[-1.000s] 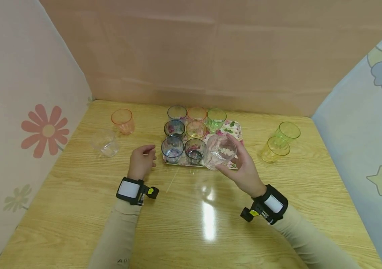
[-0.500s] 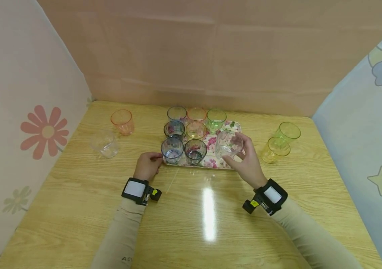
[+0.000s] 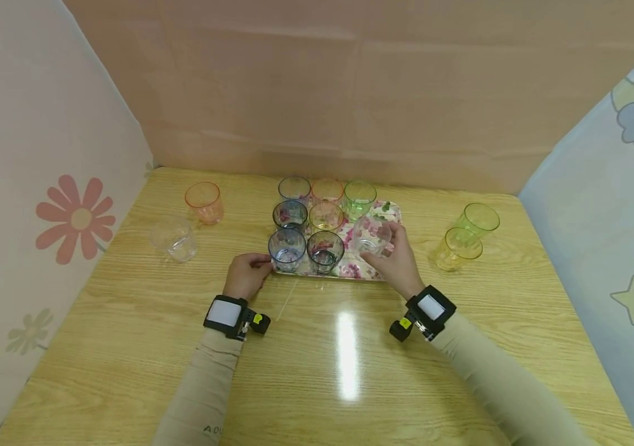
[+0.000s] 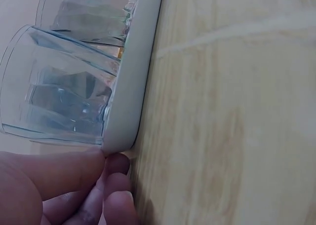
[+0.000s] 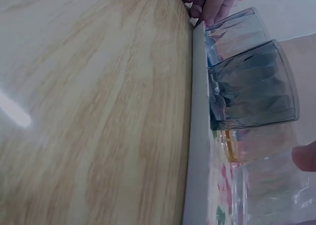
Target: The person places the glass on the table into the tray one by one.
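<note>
Since a second earlier, carried from above the near edge of the floral tray [image 3: 391,214] farther in and lowered, tilt gone: the clear tumbler [image 3: 371,236], now in the tray's middle row beside the amber tumbler [image 3: 325,216] and behind the right-hand grey-blue tumbler [image 3: 325,250]. Colourless, see-through, faceted down the wall, the flower print visible through it; upright, mouth up, long axis vertical, base hidden so contact with the tray impossible to tell. Wrapped by the curled fingers and thumb of the right hand [image 3: 396,263]; near left tray corner pinched by the left hand [image 3: 246,275], beside the other grey-blue tumbler [image 3: 287,249].
</note>
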`<state>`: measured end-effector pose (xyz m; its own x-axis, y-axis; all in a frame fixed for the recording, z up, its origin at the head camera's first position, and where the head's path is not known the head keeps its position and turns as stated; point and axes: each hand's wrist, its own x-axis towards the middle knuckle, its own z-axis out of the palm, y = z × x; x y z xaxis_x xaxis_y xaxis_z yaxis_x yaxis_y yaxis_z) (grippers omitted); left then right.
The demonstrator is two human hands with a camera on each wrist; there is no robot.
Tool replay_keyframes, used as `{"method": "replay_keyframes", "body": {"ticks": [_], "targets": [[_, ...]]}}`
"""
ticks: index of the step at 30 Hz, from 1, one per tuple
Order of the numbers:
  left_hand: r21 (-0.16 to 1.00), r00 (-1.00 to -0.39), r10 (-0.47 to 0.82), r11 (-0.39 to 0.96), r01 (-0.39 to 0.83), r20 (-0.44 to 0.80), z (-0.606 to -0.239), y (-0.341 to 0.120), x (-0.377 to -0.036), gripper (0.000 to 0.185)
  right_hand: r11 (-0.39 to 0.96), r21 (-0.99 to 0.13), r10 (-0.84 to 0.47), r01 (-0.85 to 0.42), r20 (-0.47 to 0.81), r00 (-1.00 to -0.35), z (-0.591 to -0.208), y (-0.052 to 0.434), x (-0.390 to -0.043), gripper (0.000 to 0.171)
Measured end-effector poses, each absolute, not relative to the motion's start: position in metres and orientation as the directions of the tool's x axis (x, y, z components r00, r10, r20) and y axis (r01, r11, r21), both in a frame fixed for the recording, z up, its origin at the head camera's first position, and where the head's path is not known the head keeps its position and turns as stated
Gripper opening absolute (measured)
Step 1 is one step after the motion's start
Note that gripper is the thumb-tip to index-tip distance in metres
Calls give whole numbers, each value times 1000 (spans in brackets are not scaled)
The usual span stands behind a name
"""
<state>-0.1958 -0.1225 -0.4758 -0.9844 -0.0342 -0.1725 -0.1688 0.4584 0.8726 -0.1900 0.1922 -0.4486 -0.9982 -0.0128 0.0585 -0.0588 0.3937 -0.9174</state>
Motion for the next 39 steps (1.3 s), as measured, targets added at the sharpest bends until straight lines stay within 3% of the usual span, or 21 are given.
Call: {"method": "replay_keyframes", "body": {"ticks": [10, 39], "targets": [[871, -980, -33, 454, -189, -196, -477, -123, -197, 24, 377, -926, 31, 33, -22, -999, -458, 179, -204, 78], [865, -982, -54, 466, -185, -181, -476, -122, -193, 24, 474, -879, 65, 59, -32, -997, -464, 175, -227, 83]]}}
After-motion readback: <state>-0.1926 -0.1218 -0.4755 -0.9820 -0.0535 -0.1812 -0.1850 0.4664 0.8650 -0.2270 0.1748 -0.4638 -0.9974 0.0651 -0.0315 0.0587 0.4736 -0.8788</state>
